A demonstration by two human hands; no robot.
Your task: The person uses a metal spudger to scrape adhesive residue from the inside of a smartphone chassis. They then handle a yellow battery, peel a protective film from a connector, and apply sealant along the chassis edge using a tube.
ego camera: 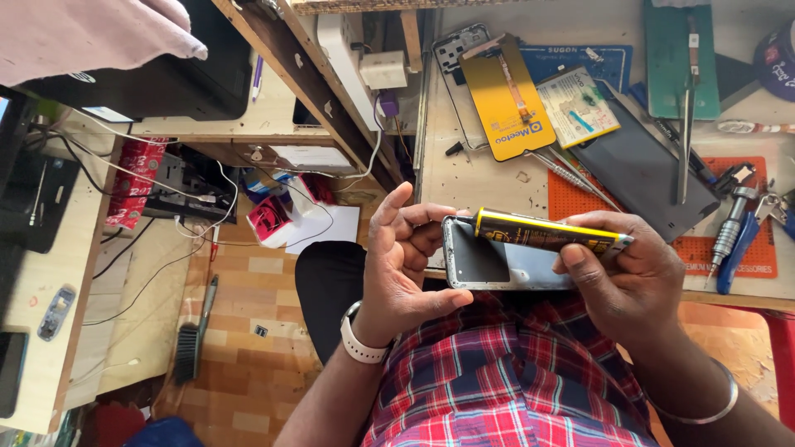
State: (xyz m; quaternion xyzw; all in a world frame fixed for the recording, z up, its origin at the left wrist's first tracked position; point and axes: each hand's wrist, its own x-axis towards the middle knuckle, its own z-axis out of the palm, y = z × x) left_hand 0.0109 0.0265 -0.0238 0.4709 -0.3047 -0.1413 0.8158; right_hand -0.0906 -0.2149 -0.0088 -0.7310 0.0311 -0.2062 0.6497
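My left hand (406, 265) grips the left end of a grey phone frame (497, 266), thumb underneath and fingers curled over its edge. A white wristband sits on that wrist. My right hand (621, 269) holds a yellow and black glue tube (546, 233) lying along the frame's upper edge, its nozzle pointing left at the corner. The right hand also steadies the frame's right end. A metal bangle circles my right wrist. Both hands hover over my lap, just in front of the workbench edge.
On the workbench (480, 178) lie a yellow-backed phone screen (507, 99), a dark phone panel (642, 178), an orange mat (737, 240), tweezers (686, 141), screwdrivers (727, 236) and a green mat (679, 58). A brush (192, 339) lies on the tiled floor at left, beside cables.
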